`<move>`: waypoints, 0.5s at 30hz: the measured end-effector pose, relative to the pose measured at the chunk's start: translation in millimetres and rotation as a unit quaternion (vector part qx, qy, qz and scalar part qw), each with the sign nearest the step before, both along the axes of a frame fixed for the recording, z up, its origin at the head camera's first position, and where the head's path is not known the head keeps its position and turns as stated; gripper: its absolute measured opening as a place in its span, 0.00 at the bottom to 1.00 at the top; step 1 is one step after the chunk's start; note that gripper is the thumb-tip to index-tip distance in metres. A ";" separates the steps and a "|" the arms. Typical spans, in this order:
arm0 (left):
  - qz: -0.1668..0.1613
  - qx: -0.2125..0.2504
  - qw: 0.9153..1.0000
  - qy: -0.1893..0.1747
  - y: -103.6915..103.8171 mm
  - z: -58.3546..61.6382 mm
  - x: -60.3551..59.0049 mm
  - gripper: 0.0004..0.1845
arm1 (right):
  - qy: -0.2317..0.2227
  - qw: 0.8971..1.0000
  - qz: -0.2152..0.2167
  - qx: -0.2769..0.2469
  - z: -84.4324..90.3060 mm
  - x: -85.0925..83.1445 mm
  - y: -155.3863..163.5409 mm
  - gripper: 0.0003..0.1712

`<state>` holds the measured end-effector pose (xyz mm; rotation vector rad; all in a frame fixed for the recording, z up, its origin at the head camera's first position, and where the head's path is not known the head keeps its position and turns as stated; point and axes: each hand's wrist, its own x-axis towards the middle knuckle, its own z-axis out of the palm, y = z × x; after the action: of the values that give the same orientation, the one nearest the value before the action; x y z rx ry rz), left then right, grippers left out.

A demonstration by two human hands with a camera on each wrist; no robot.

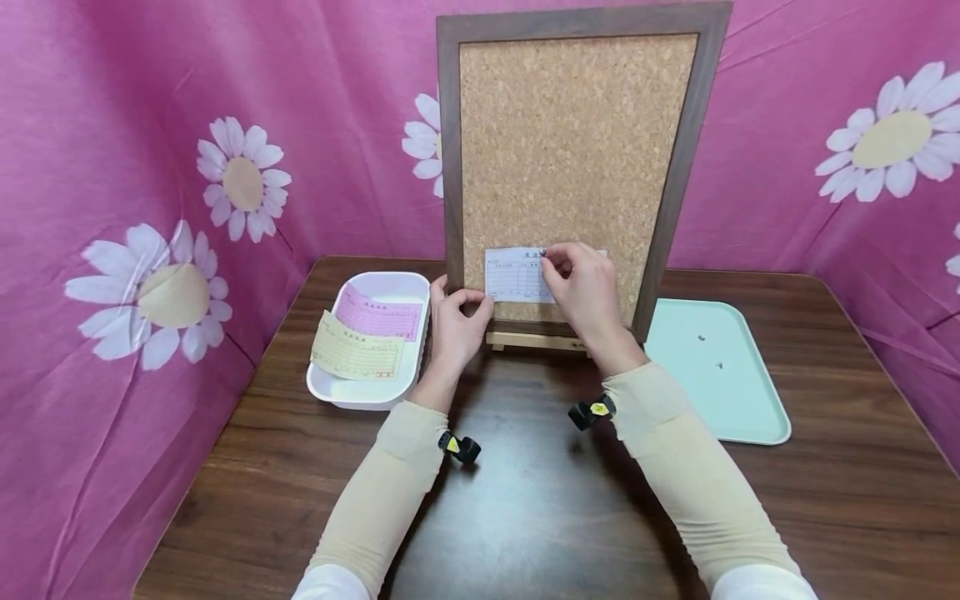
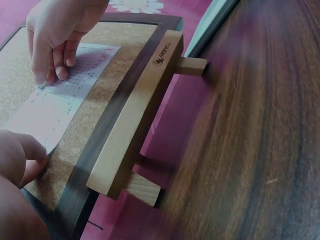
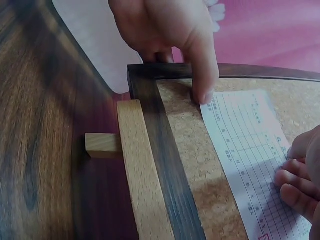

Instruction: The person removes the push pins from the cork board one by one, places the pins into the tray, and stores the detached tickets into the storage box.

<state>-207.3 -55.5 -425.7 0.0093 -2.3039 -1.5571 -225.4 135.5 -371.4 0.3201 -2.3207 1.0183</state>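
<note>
Right hand (image 1: pixel 588 287) grip: fingertips pinched on a pin (image 1: pixel 543 252) at 12 o'clock on the slip (image 1: pixel 517 277). Left hand (image 1: pixel 457 321) grip: thumb tip presses the slip's 8 o'clock corner against the cork, fingers behind the frame edge. Slip lies flat on the lower part of the corkboard (image 1: pixel 573 142), which stands on a wooden easel (image 1: pixel 534 340). At 9 o'clock, a white tray (image 1: pixel 375 392) with pink and yellow slips. At 3 o'clock, a mint tray (image 1: pixel 738 400) with two pins. All on the bench (image 1: pixel 525 500).

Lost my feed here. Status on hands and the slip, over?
Left hand holds slip corner against cork board. Right hand pinches something small at slip's top edge. Nothing in the way.
</note>
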 end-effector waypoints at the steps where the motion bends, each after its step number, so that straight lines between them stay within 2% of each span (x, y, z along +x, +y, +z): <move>1: 0.000 0.001 1.000 -0.001 0.4 -0.2 -0.2 0.10 | 0.000 1.000 -0.003 0.003 -0.2 -0.6 -1.0 0.08; 9: 0.006 0.008 1.000 -0.002 1.7 -2.0 -1.6 0.10 | 0.000 0.999 -0.036 0.028 2.5 -2.5 -8.8 0.08; 15: 0.006 0.010 1.000 0.006 0.8 -2.1 -1.7 0.10 | -0.018 0.997 -0.058 0.051 7.3 -1.8 -13.5 0.08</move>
<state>-209.0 -54.7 -427.8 0.0186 -2.2762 -1.5702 -227.2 121.9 -364.0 0.2054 -2.3995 0.8569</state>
